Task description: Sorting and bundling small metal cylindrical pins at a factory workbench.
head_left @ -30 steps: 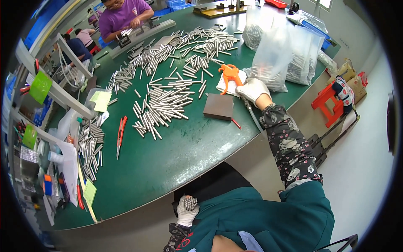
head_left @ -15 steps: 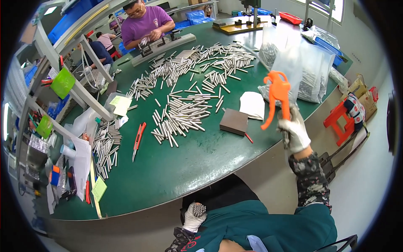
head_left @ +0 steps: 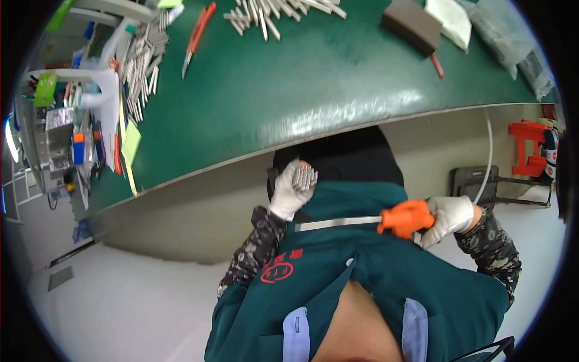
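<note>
My left hand (head_left: 291,192), in a white glove, is closed around a bundle of metal pins (head_left: 306,178) over my lap. Their round ends face up, packed side by side. An orange air blow gun (head_left: 405,219) is gripped in my gloved right hand (head_left: 449,221). Its long, thin nozzle (head_left: 338,224) points left across my green jacket, with the tip below the left hand and apart from the pins. A pale hose (head_left: 490,148) hangs behind the right hand.
Loose metal pins (head_left: 265,12) lie on the green table (head_left: 259,90), with another heap (head_left: 142,69) at left. A red utility knife (head_left: 198,37), a dark block (head_left: 411,25), a white cloth (head_left: 449,21) and plastic bags (head_left: 500,30) also rest there. An orange stool (head_left: 531,148) stands right.
My right hand has brought the blow gun down from beside the table's right side to in front of my body. The view has tilted downward. My left hand still holds the pins.
</note>
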The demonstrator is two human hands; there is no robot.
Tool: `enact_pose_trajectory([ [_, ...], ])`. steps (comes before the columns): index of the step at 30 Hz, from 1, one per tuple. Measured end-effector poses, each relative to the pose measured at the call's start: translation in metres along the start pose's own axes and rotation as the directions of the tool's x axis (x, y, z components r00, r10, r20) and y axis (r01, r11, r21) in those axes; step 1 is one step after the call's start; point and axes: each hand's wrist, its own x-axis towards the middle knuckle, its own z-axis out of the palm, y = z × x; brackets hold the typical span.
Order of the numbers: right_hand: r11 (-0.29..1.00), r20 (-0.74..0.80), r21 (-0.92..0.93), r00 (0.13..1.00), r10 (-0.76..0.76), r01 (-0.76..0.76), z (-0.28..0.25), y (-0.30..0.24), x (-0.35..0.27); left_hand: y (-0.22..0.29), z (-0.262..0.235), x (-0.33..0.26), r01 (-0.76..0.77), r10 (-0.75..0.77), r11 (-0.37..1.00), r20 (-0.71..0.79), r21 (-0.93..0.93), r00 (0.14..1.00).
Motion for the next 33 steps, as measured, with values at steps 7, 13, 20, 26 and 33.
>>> enact_pose_trajectory([
  [7, 0.974, -0.474, -0.223, 0.878, -0.073, -0.039, -0.013, -0.009, 0.013, -0.004, 0.004, 0.002, -0.040, 0.039, 0.999, 0.038, 0.026, 0.999],
  [13, 0.862, -0.532, -0.493, 0.825, -0.192, -0.117, -0.009, -0.020, 0.012, -0.010, 0.004, -0.004, 0.068, -0.066, 0.994, 0.023, -0.088, 0.998],
  [20, 0.728, -0.532, -0.638, 0.828, -0.180, -0.252, -0.012, -0.037, 0.016, 0.002, 0.008, 0.000, 0.134, -0.129, 0.984, 0.052, -0.116, 0.990],
  [26, 0.714, -0.527, -0.654, 0.828, -0.191, -0.251, -0.009, -0.043, 0.016, -0.002, 0.007, -0.003, 0.245, -0.228, 0.934, 0.095, -0.260, 0.969],
  [33, 0.777, -0.553, -0.588, 0.813, -0.183, -0.225, -0.011, -0.042, 0.019, 0.010, 0.008, -0.004, 0.162, -0.163, 0.987, 0.075, 0.019, 0.984],
])
